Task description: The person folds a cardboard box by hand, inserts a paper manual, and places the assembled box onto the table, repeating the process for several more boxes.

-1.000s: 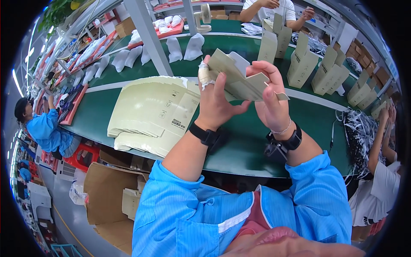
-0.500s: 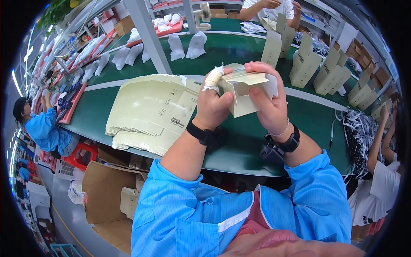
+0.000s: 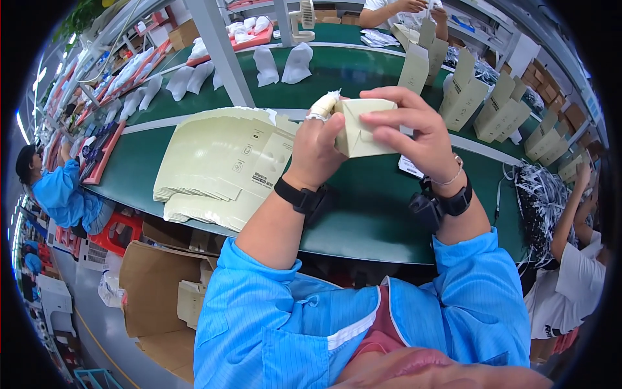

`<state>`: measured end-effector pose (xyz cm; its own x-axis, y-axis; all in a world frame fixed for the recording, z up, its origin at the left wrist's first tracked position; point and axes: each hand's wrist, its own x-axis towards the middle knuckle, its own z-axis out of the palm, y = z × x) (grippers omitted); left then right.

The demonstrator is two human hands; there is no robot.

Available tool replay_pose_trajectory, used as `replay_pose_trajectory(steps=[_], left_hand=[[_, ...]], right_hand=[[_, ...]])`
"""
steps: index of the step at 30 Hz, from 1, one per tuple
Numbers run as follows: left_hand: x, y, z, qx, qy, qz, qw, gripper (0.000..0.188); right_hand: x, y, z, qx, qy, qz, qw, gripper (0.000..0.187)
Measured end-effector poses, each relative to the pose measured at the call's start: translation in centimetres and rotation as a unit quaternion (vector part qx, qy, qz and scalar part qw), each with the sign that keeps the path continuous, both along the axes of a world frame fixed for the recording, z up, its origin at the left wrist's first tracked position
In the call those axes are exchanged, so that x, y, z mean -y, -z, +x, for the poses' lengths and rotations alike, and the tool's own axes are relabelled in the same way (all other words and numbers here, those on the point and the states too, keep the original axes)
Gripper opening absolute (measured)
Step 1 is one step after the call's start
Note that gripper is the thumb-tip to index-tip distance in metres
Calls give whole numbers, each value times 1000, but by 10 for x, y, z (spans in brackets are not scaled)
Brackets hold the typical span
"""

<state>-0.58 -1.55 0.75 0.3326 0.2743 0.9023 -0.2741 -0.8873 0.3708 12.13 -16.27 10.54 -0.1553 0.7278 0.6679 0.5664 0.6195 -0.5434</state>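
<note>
A small pale cream paper carton [image 3: 369, 144] is held between my two hands above the green table. Its folded end, with closed flaps and crossing creases, faces me. My left hand [image 3: 315, 148] grips its left side, thumb in front, with a finger wrapped in cream-white covering. Across the end and top edge, the fingers of my right hand [image 3: 418, 133] press on the carton; its thumb is hard to make out. To the left of my hands lies a fanned stack of flat cream carton sheets [image 3: 217, 155]. A white printed card [image 3: 411, 166] shows below my right hand.
Upright open cream cartons [image 3: 463, 91] stand along the far right. A tangle of black and white straps [image 3: 551, 204] lies at right. White pouches [image 3: 297, 63] sit beyond a grey post [image 3: 223, 55]. Co-workers stand around the line. A large cardboard box [image 3: 152, 285] is lower left.
The carton's open end, its flaps apart before, is now folded closed. My right hand has shifted from cupping the carton's right side to laying its fingers across the end.
</note>
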Motion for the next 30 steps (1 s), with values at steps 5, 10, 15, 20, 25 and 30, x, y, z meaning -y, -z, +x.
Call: replay_pose_trajectory(steps=[5, 10, 15, 20, 25, 30], left_hand=[[-3, -12, -7, 44, -60, 184, 980, 88], [3, -21, -15, -3, -86, 110, 990, 97], [-7, -24, -19, -21, -146, -6, 989, 100], [-4, -26, -15, -45, 355, -546, 758, 95], [-8, -16, -8, -96, 175, -444, 874, 91], [-7, -12, -2, -110, 178, -435, 876, 86]], right_hand=[[-6, 7, -2, 23, 99, 19, 995, 43], [-9, 2, -8, 59, 69, 44, 995, 55], [-3, 9, 7, 126, 131, 159, 970, 66], [3, 44, 35, 285, 30, 26, 958, 62], [9, 75, 78, 239, 156, -214, 934, 42], [8, 93, 110, 253, 156, -347, 890, 30]])
